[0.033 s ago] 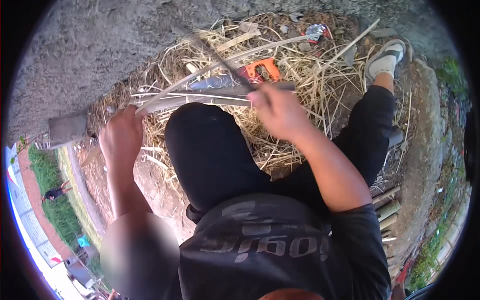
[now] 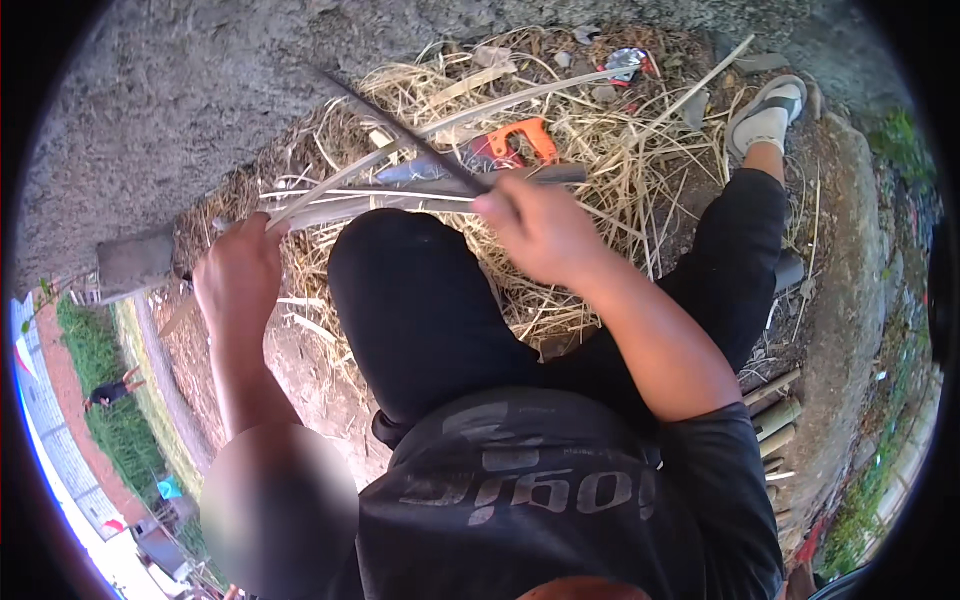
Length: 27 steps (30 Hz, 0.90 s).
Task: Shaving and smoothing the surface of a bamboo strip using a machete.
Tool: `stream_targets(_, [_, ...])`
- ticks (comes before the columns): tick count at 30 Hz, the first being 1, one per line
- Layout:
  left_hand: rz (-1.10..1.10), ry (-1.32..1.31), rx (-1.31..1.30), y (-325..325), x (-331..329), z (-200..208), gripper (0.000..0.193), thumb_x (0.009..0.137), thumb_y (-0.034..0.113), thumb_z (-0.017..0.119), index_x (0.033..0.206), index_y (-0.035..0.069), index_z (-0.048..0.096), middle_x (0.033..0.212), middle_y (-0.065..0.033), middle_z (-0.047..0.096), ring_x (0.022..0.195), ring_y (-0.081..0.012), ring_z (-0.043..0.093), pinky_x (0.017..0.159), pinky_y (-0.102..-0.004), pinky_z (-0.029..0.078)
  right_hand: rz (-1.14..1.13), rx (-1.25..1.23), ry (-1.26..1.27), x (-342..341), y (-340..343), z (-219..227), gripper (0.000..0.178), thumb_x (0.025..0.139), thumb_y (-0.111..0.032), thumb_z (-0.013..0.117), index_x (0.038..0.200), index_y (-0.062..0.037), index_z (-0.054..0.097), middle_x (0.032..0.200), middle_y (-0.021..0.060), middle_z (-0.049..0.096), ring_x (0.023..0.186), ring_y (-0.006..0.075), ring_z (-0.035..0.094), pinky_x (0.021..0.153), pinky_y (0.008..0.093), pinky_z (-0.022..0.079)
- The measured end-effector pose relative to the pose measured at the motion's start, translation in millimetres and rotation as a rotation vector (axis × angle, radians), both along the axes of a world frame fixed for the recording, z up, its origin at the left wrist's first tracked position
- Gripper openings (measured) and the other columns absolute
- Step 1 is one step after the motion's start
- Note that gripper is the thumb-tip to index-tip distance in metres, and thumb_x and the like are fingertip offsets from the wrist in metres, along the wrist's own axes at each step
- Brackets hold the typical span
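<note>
My left hand point(image 2: 238, 272) is closed around a long pale bamboo strip point(image 2: 500, 103), which reaches forward and right over the shavings. Its short other end shows behind that hand. My right hand point(image 2: 545, 232) grips a long, dark, narrow knife point(image 2: 385, 122) whose blade slants forward and left, across the strip in this view. Whether blade and strip touch, I cannot tell. Just beyond my bent knee lie several thin strips and a brownish length of wood or bamboo point(image 2: 555, 175). A handsaw with an orange handle point(image 2: 538, 135) rests behind them, partly covered.
Pale shavings point(image 2: 620, 200) cover the ground before me, against a rough grey wall point(image 2: 200, 130). A crumpled silver wrapper point(image 2: 627, 62) lies at the far side. Cut poles point(image 2: 778, 418) are stacked at my right. Another person point(image 2: 110, 392) is far off at left.
My right hand has shifted slightly left, and the knife's tip has swung left and a little nearer. The left hand and the strip stay almost where they were.
</note>
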State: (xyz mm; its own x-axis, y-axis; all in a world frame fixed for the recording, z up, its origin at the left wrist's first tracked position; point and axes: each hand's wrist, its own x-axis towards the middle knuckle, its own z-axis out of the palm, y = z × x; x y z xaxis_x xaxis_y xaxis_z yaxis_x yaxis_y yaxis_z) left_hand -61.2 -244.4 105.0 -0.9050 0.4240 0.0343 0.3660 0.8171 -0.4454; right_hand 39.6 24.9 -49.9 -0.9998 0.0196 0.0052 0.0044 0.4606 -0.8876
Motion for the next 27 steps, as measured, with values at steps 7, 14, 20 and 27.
stream_targets(7, [-0.051, 0.010, 0.034, 0.6, 0.3, 8.6, 0.028, 0.096, 0.035, 0.056, 0.097, 0.009, 0.066, 0.086, -0.0117, 0.069, 0.072, -0.0342, 0.067, 0.062, -0.0462, 0.051, -0.180, 0.079, -0.224, -11.7, 34.5, -36.4, 0.057, 0.101, -0.051, 0.041, 0.104, 0.0024, 0.060, 0.080, 0.0219, 0.064, 0.080, 0.0399, 0.064, 0.075, 0.0479, 0.049])
stream_targets(14, [0.047, -0.063, 0.020, 2.7, 1.4, 0.4, 0.028, 0.097, 0.034, 0.056, 0.099, 0.008, 0.066, 0.088, -0.0126, 0.068, 0.074, -0.0370, 0.066, 0.064, -0.0474, 0.050, -0.483, 0.179, -0.453, -13.5, 126.6, -86.3, 0.065, 0.100, -0.055, 0.035, 0.101, 0.0031, 0.064, 0.093, 0.0245, 0.068, 0.092, 0.0412, 0.066, 0.084, 0.0511, 0.049])
stream_targets(20, [-0.007, -0.060, 0.077, 5.6, -3.5, 6.2, 0.029, 0.098, 0.032, 0.054, 0.100, 0.006, 0.065, 0.091, -0.0161, 0.066, 0.079, -0.0384, 0.065, 0.069, -0.0481, 0.050, -0.161, -0.153, -0.148, -1.5, 34.9, -13.1, 0.061, 0.100, -0.055, 0.039, 0.099, 0.0015, 0.062, 0.086, 0.0202, 0.066, 0.086, 0.0377, 0.065, 0.076, 0.0480, 0.049])
stream_targets(27, [0.050, -0.085, 0.031, 8.3, -9.6, 6.6, 0.028, 0.096, 0.033, 0.057, 0.102, 0.007, 0.067, 0.089, -0.0177, 0.066, 0.079, -0.0406, 0.065, 0.068, -0.0490, 0.048, -0.083, 0.005, -0.247, -18.1, 26.8, -28.5, 0.061, 0.101, -0.055, 0.038, 0.093, 0.0017, 0.061, 0.079, 0.0185, 0.064, 0.081, 0.0363, 0.065, 0.072, 0.0463, 0.050])
